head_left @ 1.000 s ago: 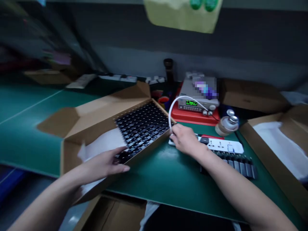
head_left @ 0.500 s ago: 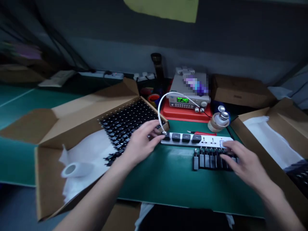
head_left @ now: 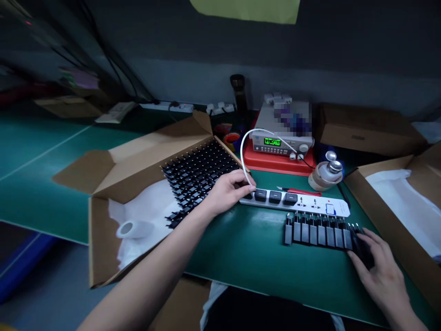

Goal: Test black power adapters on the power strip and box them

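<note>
1. We see the left hand [head_left: 225,193] reaching forward across the bench, wrist low, fingers curled down onto the left end of a long white plastic power strip with square black blocks [head_left: 296,202]. We cannot tell if they grip it or only rest there.
2. We see the right hand [head_left: 379,276] low at right, palm down, fingers bent closely around a black plug charger [head_left: 361,248] at the end of a row.
3. We place a row of matte black plug chargers [head_left: 320,234] on a green bench mat [head_left: 241,262], just below the strip, with metal prongs pointing toward it.
4. Left of the left hand, we note an open brown cardboard box [head_left: 101,239] with white paper [head_left: 148,207], packed black chargers [head_left: 196,177] and a white tape roll [head_left: 132,229].
5. Behind the strip, we note a grey bench instrument with a green display [head_left: 279,142] on a red tray [head_left: 279,168], and a white cable [head_left: 243,151] curving down to the strip's left end.
</note>
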`<state>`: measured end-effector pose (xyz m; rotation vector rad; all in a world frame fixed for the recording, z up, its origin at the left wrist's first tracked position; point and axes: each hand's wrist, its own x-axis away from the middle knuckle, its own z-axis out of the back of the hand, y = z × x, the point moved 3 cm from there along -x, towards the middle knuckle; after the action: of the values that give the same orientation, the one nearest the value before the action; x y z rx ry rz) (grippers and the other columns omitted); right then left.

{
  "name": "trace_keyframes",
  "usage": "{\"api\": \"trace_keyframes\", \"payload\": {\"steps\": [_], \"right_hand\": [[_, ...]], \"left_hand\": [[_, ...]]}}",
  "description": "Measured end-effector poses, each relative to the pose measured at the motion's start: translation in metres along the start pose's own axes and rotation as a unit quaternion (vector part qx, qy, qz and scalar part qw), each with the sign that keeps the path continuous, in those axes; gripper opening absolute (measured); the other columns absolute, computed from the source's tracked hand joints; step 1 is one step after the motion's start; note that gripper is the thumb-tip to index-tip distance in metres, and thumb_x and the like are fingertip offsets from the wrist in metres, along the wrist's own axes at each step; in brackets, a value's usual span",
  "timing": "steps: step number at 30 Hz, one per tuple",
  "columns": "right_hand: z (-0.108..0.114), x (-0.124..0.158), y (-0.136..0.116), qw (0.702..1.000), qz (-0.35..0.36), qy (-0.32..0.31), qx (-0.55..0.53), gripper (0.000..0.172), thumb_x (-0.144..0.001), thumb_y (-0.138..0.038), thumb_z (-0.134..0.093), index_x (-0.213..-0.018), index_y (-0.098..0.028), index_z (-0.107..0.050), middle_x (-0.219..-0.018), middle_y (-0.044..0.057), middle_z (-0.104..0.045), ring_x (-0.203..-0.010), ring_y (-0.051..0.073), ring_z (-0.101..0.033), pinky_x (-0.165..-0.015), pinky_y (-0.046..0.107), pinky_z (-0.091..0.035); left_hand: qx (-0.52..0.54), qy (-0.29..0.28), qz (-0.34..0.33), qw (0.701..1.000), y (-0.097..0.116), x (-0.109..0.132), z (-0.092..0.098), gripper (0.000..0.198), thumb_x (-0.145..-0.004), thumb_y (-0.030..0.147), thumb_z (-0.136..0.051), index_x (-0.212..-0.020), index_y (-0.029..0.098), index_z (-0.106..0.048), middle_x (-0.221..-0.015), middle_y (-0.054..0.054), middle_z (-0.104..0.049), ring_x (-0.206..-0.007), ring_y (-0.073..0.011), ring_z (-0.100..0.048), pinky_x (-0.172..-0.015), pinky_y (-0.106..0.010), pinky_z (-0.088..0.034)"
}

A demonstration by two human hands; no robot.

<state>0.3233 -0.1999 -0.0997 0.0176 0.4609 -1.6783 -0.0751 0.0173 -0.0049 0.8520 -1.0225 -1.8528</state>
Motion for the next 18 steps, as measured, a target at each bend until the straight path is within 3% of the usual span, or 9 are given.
{"api": "trace_keyframes", "payload": {"steps": [4,8,10,13,18], "right_hand": [[0.005,0.009,0.015,0.999,-0.021,-0.008,-0.045,0.048,-0.093,-0.054,-0.051,-0.135,-0.031,-0.057,-0.142,0.006,-0.056,-0.123,0.032,-0.06,-0.06,0.033,-0.059],[0.029,0.005,0.01,0.985,-0.137,0.056,-0.089,0.054,-0.084,-0.063,-0.063,-0.127,-0.03,-0.063,-0.121,0.008,-0.069,-0.093,0.031,-0.07,-0.046,0.034,-0.055],[0.043,-0.006,-0.003,0.975,-0.147,0.106,-0.126,0.051,-0.081,-0.06,-0.069,-0.121,-0.029,-0.064,-0.116,0.008,-0.07,-0.093,0.032,-0.07,-0.062,0.041,-0.06],[0.054,-0.033,-0.031,0.971,-0.037,0.137,-0.194,0.035,-0.084,-0.048,-0.071,-0.111,-0.027,-0.067,-0.119,0.008,-0.068,-0.108,0.032,-0.066,-0.099,0.051,-0.053],[0.058,-0.084,-0.068,0.975,0.124,0.046,-0.18,0.023,-0.09,-0.036,-0.068,-0.109,-0.023,-0.069,-0.121,0.011,-0.066,-0.11,0.029,-0.065,-0.097,0.048,-0.055]], "left_hand": [[0.0,-0.029,-0.014,0.999,-0.002,-0.008,-0.013,0.014,-0.085,0.032,-0.07,-0.088,0.02,-0.076,-0.092,-0.004,-0.069,-0.083,-0.0164,-0.063,-0.078,-0.031,-0.05],[-0.015,-0.033,0.016,0.999,-0.006,-0.014,-0.021,0.011,-0.08,0.03,-0.073,-0.082,0.019,-0.075,-0.084,-0.002,-0.068,-0.073,-0.0137,-0.059,-0.07,-0.028,-0.048],[-0.016,-0.018,0.058,0.998,-0.009,-0.015,-0.023,0.014,-0.077,0.031,-0.076,-0.081,0.018,-0.073,-0.077,0.0,-0.067,-0.066,-0.0125,-0.056,-0.064,-0.027,-0.046],[-0.049,0.012,0.087,0.995,-0.012,-0.016,-0.026,0.021,-0.074,0.035,-0.08,-0.074,0.017,-0.07,-0.068,0.001,-0.063,-0.062,-0.0125,-0.054,-0.059,-0.026,-0.042],[-0.2,0.044,-0.006,0.979,-0.006,-0.015,-0.029,0.027,-0.08,0.039,-0.078,-0.069,0.018,-0.065,-0.072,0.001,-0.063,-0.065,-0.0128,-0.056,-0.063,-0.026,-0.04]]}}
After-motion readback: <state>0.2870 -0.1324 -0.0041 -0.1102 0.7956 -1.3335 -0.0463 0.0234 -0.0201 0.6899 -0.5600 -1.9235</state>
